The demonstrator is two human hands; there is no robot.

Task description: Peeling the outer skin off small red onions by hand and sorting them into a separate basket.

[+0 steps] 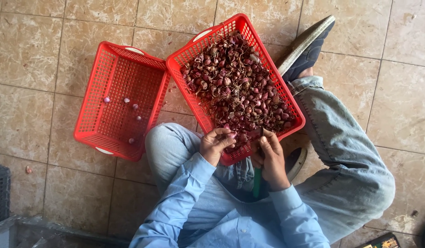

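Two red plastic baskets sit on the tiled floor (33, 105) in the head view: the full basket (293, 120) is heaped with unpeeled shallots (242, 87) and rests against the seated person's legs, while the near-empty basket (90, 138) beside it holds only a few peeled bulbs (126, 99). The left hand (215, 143) is curled, its fingertips pinching a single shallot (231, 134) at the full basket's near rim. The right hand (270, 160) is closed around a green-handled knife (258, 179), blade up by the bulb. Judging from this, the blade works close to the pinching fingers, so a slip on the dry skin could nick them; the tilted basket could also slide and spill.
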